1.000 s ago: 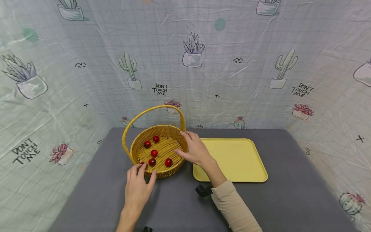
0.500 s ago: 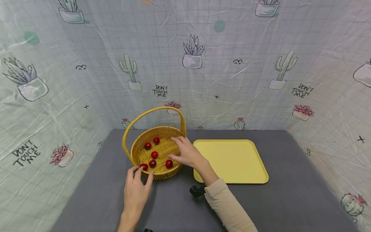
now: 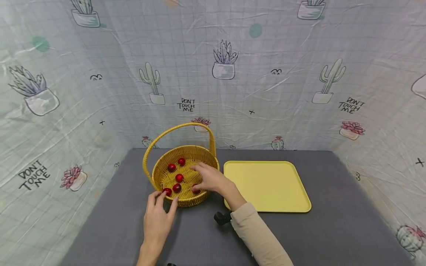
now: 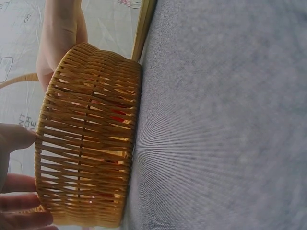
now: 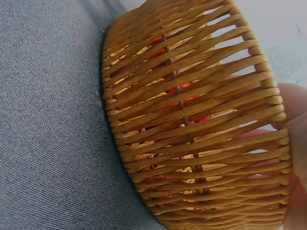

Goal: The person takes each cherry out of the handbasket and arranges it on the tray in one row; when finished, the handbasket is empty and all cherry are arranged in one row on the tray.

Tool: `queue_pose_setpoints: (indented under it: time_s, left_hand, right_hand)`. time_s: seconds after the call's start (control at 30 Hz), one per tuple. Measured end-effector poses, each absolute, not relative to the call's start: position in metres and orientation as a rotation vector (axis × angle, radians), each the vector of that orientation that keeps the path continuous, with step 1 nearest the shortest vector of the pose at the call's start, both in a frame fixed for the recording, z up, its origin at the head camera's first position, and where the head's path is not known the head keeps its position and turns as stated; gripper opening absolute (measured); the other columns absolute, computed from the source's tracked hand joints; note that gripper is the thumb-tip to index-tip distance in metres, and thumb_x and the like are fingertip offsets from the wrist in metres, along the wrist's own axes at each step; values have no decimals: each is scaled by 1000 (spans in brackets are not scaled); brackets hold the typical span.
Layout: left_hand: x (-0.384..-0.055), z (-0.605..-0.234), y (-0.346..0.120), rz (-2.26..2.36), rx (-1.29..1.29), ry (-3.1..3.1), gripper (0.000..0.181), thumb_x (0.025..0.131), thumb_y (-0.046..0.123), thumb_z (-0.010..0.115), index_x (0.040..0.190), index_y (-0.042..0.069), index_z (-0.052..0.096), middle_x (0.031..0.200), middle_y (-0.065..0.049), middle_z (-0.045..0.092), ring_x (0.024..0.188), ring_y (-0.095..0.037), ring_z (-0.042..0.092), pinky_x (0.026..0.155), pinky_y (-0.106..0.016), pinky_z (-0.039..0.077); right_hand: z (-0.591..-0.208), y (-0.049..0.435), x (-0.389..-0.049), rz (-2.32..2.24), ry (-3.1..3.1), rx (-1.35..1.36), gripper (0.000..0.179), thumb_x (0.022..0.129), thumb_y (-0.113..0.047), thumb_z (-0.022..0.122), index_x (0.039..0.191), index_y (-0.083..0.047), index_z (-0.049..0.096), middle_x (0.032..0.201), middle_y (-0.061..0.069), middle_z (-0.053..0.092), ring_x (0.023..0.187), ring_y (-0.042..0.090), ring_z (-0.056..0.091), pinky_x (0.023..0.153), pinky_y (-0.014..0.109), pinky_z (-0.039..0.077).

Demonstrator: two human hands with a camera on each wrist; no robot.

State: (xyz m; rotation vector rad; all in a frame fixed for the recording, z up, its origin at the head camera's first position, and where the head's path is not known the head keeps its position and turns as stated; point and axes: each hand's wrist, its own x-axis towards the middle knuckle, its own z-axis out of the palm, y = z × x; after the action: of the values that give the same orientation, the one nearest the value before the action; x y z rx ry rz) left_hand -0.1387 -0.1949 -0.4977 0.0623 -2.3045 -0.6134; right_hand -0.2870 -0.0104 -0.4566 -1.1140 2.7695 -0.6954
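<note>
In the head view a yellow wicker basket (image 3: 196,201) with a tall hoop handle stands left of centre. Several small, round, dark red fruits (image 3: 179,178), cherry-like, lie on its floor. My left hand (image 3: 157,218) rests at the basket's front-left rim, its fingers spread from the thumb. One fingertip is close to a red fruit (image 3: 167,191) there. Reaching over the right rim, my right hand (image 3: 213,179) has its thumb and fingers apart above another fruit (image 3: 195,188), which it partly hides. Both wrist views show the woven basket wall (image 4: 88,139), with red glimpsed through the gaps.
Right of the basket a yellow rectangular tray (image 3: 266,186) lies flat on the grey tabletop (image 3: 332,229). A printed cloth (image 3: 233,92) hangs behind and at both sides. The basket's hoop handle (image 3: 178,127) arches over its back part.
My right hand has moved left and down, from the basket's right rim to over the fruit at its front right. The left hand has stayed at the front-left rim. The fruits keep their places.
</note>
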Motion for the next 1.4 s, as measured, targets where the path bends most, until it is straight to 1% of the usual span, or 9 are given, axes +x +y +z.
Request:
queue_pose_setpoints:
  time_s: [0.2,0.43,0.57,0.7,0.83,0.97,1.07,1.27,1.4]
  left_hand:
    - [-138,-497,-196,-603,55,-2297,45,83,25,83,110,-9,71,115,-22,60,95,-36,65,69,-48,60]
    - [-139,-497,-197,-593,73,-2291,45,83,25,84,111,-8,71,115,-22,60,95,-36,66,67,-48,60]
    - [-139,-497,-196,-590,70,-2293,45,82,25,84,111,-8,71,116,-22,60,96,-37,66,67,-48,60]
    - [-139,-498,-195,-595,73,-2298,45,82,25,84,110,-8,72,116,-21,60,96,-36,66,67,-48,60]
    - [-139,-498,-195,-606,82,-2306,44,83,25,83,111,-7,72,116,-20,60,97,-36,66,69,-49,60]
    - [-138,-499,-194,-609,90,-2312,44,83,26,83,111,-7,72,116,-20,60,96,-35,66,69,-49,60]
    - [-138,-498,-194,-604,99,-2312,44,83,26,83,110,-6,72,116,-19,61,95,-35,66,68,-49,60]
    - [-138,-498,-194,-599,98,-2303,43,83,25,83,110,-6,72,115,-19,61,93,-34,67,67,-49,60]
    - [-138,-498,-194,-603,98,-2304,43,83,26,83,110,-6,72,115,-18,61,94,-34,67,67,-48,60]
  right_hand:
    - [-457,-16,-290,-610,2750,-1107,69,81,-41,84,140,-16,58,139,1,60,126,17,58,106,35,51]
    - [-451,-24,-296,-516,2681,-1060,69,79,-41,86,138,-17,59,132,1,63,120,17,60,102,35,53]
    - [-450,-26,-299,-479,2630,-1054,67,77,-38,87,134,-16,60,120,1,66,107,14,61,95,32,54]
    - [-451,-28,-301,-477,2584,-1049,63,76,-35,89,130,-14,62,109,2,67,92,10,59,82,27,53]
    - [-453,-29,-302,-508,2543,-1044,56,77,-29,88,124,-12,64,101,-1,66,83,9,58,74,24,52]
    - [-457,-30,-303,-517,2536,-1044,47,79,-25,87,119,-13,65,94,-5,64,80,7,59,72,23,53]
    - [-459,-31,-303,-525,2538,-1044,41,80,-23,87,114,-14,67,92,-7,63,80,7,59,72,22,52]
    - [-461,-34,-303,-548,2523,-1050,26,82,-19,85,103,-14,72,89,-6,65,76,7,57,69,21,51]
    - [-461,-35,-304,-569,2511,-1067,24,84,-20,83,104,-13,73,93,-4,68,77,7,58,70,20,52]
